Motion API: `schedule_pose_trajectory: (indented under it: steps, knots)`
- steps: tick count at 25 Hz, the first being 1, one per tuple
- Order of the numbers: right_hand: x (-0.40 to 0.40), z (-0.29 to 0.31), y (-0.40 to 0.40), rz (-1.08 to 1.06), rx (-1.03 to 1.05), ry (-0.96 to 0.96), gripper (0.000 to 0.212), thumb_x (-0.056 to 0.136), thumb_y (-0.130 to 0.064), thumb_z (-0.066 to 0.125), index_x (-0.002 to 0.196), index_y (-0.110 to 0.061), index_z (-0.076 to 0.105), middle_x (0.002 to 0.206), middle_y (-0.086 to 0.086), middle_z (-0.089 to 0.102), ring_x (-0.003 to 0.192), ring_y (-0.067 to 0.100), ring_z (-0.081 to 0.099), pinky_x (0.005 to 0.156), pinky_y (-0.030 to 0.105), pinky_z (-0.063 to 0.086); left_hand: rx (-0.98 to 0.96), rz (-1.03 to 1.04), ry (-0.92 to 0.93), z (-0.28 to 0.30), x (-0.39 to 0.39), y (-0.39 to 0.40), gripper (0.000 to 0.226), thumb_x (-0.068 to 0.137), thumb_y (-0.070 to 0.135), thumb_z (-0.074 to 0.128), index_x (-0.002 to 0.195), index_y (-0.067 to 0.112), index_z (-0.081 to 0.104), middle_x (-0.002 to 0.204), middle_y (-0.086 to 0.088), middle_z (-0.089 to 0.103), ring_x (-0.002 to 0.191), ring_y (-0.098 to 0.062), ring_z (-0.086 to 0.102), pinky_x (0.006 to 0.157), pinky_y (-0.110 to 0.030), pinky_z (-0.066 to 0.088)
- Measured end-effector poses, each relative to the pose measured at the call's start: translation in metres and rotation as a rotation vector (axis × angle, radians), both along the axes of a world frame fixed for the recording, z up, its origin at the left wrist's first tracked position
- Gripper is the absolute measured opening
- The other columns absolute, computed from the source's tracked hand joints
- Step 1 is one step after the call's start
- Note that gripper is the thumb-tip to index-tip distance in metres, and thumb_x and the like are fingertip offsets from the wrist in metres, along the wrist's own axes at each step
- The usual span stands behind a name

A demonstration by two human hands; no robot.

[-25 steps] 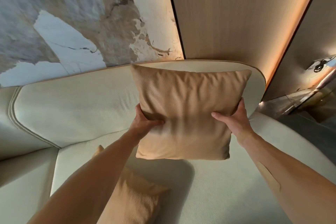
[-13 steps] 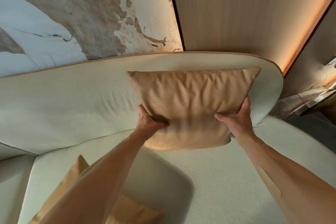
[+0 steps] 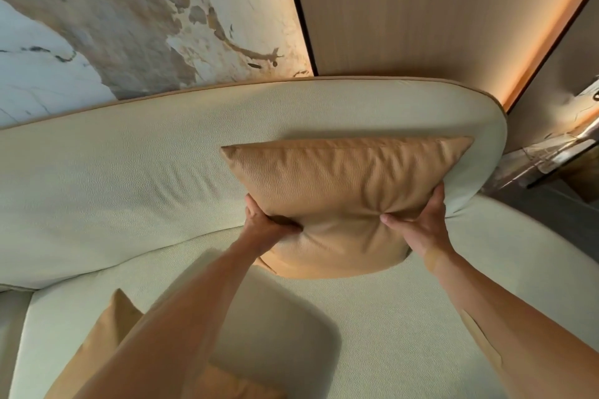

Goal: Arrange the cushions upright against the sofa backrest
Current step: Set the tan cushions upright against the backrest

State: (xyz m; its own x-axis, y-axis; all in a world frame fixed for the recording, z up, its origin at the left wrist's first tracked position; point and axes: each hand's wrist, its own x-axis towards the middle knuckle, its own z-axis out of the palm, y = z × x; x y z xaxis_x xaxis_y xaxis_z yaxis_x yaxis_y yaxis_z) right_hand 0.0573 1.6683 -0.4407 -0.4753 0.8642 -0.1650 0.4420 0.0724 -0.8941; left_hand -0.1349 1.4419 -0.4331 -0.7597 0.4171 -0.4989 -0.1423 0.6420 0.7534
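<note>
We were looking at a living room or lounge, home or hotel-type, hard to say which. Evidence: a big cream upholstered sofa (image 3: 372,334) with a curved backrest (image 3: 129,178) edged in tan piping, plus tan throw cushions, one (image 3: 337,197) standing against the backrest and a second (image 3: 97,353) lying on the seat. Behind it the wall was a marble-look slab (image 3: 136,16) in white, beige and brown, next to a wood-grain panel (image 3: 415,6) with a warm orange light strip (image 3: 544,32) down its edge. At far right, a glossy side surface (image 3: 551,155), details too blurred to identify.
</note>
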Motion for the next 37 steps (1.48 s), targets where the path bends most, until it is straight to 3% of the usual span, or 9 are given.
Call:
schedule_pose_trajectory:
  steps: [4,9,12,17,21,25,30,33,37]
  knots:
    - [0.004,0.003,-0.005,-0.034,0.026,-0.042,0.123,0.056,-0.027,0.094,0.152,-0.027,0.017,0.149,0.007,0.037,0.136,0.023,0.041,0.116,0.039,0.031,0.081,0.047,0.047,-0.002,0.003,-0.008,0.110,0.042,0.039,0.089,0.129,0.029,0.022,0.130,-0.004,0.043,0.122,-0.025,0.044,0.104,-0.046,0.042]
    - [0.013,0.020,-0.020,-0.046,0.060,-0.070,0.120,0.061,-0.032,0.091,0.153,-0.020,0.014,0.153,0.010,0.032,0.139,0.024,0.036,0.117,0.035,0.029,0.097,0.040,0.063,0.010,0.010,-0.029,0.127,0.057,0.035,0.092,0.150,0.034,0.007,0.147,-0.009,0.033,0.137,-0.026,0.035,0.109,-0.046,0.037]
    - [0.020,0.032,-0.034,-0.055,0.065,-0.083,0.120,0.051,-0.051,0.088,0.146,-0.019,0.021,0.146,0.012,0.041,0.134,0.028,0.043,0.111,0.047,0.039,0.081,0.041,0.123,0.020,0.012,-0.047,0.127,0.061,0.037,0.091,0.152,0.033,0.002,0.154,-0.012,0.028,0.142,-0.024,0.030,0.112,-0.049,0.033]
    - [0.031,0.044,-0.079,0.005,0.066,-0.156,0.112,0.068,-0.039,0.086,0.154,-0.016,0.018,0.153,0.014,0.033,0.142,0.027,0.031,0.115,0.041,0.031,0.029,0.095,0.143,0.039,0.022,-0.123,0.121,0.065,0.037,0.089,0.153,0.034,0.005,0.153,-0.014,0.031,0.141,-0.027,0.033,0.110,-0.048,0.036]
    - [0.020,0.054,-0.145,0.160,0.008,-0.266,0.106,0.072,-0.046,0.081,0.155,-0.015,0.021,0.157,0.014,0.028,0.145,0.028,0.027,0.115,0.040,0.027,-0.070,0.232,0.135,0.049,0.034,-0.235,0.118,0.066,0.038,0.088,0.153,0.031,0.009,0.154,-0.012,0.031,0.142,-0.024,0.031,0.114,-0.045,0.029]
    - [-0.002,0.057,-0.239,0.471,-0.038,-0.344,0.096,0.076,-0.047,0.078,0.153,-0.019,0.028,0.156,0.012,0.028,0.144,0.025,0.028,0.114,0.034,0.026,-0.177,0.379,0.069,0.051,0.063,-0.351,0.115,0.065,0.038,0.088,0.152,0.033,0.014,0.151,-0.012,0.032,0.137,-0.029,0.038,0.106,-0.046,0.039]
    - [-0.027,0.037,-0.337,0.748,-0.125,-0.484,0.098,0.076,-0.054,0.074,0.155,-0.027,0.023,0.161,0.005,0.023,0.147,0.023,0.024,0.115,0.038,0.024,-0.299,0.496,-0.009,0.031,0.108,-0.458,0.110,0.068,0.043,0.085,0.152,0.028,0.017,0.149,-0.012,0.032,0.134,-0.029,0.037,0.108,-0.040,0.031]
    - [-0.039,0.013,-0.385,0.852,-0.135,-0.588,0.099,0.076,-0.057,0.074,0.156,-0.028,0.021,0.160,0.008,0.026,0.147,0.027,0.027,0.117,0.043,0.025,-0.330,0.585,-0.113,0.006,0.130,-0.507,0.117,0.064,0.048,0.086,0.153,0.031,0.013,0.151,-0.015,0.024,0.138,-0.034,0.031,0.111,-0.050,0.033]
    - [-0.052,-0.014,-0.417,0.896,-0.187,-0.661,0.102,0.074,-0.057,0.075,0.156,-0.031,0.019,0.162,0.006,0.023,0.148,0.026,0.025,0.118,0.042,0.023,-0.320,0.725,-0.346,-0.023,0.154,-0.535,0.128,0.058,0.059,0.085,0.153,0.040,0.000,0.155,-0.012,0.022,0.133,-0.038,0.038,0.092,-0.059,0.049]
